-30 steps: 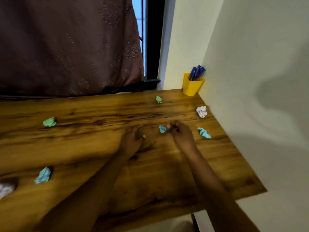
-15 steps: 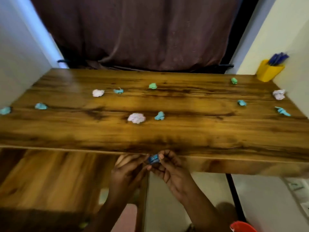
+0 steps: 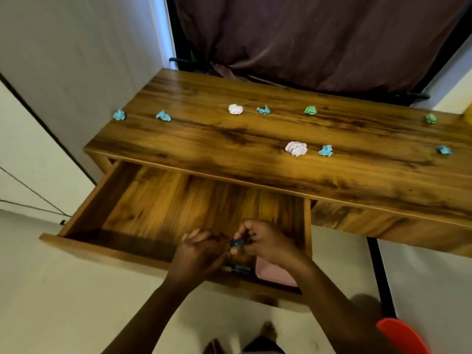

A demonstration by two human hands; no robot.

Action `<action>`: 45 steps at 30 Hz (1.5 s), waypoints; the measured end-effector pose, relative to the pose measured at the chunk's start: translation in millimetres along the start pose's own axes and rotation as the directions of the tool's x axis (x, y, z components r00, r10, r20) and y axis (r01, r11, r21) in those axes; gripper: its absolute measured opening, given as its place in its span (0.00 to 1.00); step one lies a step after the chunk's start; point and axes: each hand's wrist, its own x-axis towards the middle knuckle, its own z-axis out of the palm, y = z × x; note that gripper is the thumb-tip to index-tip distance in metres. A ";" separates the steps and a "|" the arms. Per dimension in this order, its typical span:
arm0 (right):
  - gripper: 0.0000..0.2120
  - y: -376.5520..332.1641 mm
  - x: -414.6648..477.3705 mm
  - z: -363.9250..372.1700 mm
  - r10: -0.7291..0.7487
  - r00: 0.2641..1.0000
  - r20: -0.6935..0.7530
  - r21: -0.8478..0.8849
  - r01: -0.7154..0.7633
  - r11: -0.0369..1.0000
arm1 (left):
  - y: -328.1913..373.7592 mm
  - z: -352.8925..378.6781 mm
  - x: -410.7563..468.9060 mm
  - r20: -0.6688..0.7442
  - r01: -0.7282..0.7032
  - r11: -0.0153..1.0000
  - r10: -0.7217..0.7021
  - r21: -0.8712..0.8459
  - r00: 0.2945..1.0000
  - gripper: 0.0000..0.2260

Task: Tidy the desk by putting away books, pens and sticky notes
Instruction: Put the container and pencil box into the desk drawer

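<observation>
Wood-grain desk (image 3: 204, 134) fills my view, and its left drawer (image 3: 166, 205) stands pulled wide out beneath the front edge. Over the drawer's front right part my right hand (image 3: 265, 242) pinches a small blue sticky note (image 3: 236, 243), crumpled, between thumb and curled fingers. My left hand (image 3: 198, 254) meets it from the other side with fingertips right at the paper. Blur keeps me from telling whether that hand grips the note or only touches it. Both hands block much of what lies below them in the drawer: I make out part of a flat pink item (image 3: 275, 275) in the front right corner and dark pens (image 3: 237, 270) just beside it. Crumpled notes are scattered over the desk top. In the far row are a blue wad (image 3: 119, 115) at the left edge, another blue one (image 3: 163, 116), a white wad (image 3: 235, 109), a blue scrap (image 3: 263, 110) and two green wads (image 3: 310, 110) (image 3: 431, 118). Nearer me lie a pale pink wad (image 3: 296, 148) with a blue one (image 3: 325, 151) just beside it, and one more blue wad (image 3: 444, 150) far right. A brown curtain (image 3: 319, 34) hangs behind, and a red rounded object (image 3: 401, 335) sits by my right forearm.
</observation>
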 end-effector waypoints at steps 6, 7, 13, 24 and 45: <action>0.16 4.9 51.2 8.7 -0.139 0.979 0.150 -0.759 0.204 0.618 | -26.7 11.6 -45.5 -0.019 0.252 0.922 -0.258 0.292 0.966 0.15; 0.15 9.8 59.7 10.8 -0.131 0.971 0.199 -0.803 0.238 0.546 | -28.9 13.0 -52.7 -0.063 0.259 0.913 -0.253 0.314 0.965 0.16; 0.15 37.7 92.5 35.1 -0.007 0.930 0.368 -0.895 0.356 0.270 | -34.7 24.8 -66.5 -0.172 0.238 0.888 -0.183 0.394 0.968 0.15; 0.14 41.3 109.3 26.6 0.034 0.935 0.352 -0.848 0.303 0.436 | -39.4 27.4 -68.5 -0.183 0.201 0.888 -0.136 0.413 0.974 0.15; 0.16 51.9 -12.5 33.2 -0.353 0.895 -0.274 -0.751 0.030 0.660 | -43.8 9.0 -82.5 0.050 0.173 0.913 -0.205 0.370 0.977 0.28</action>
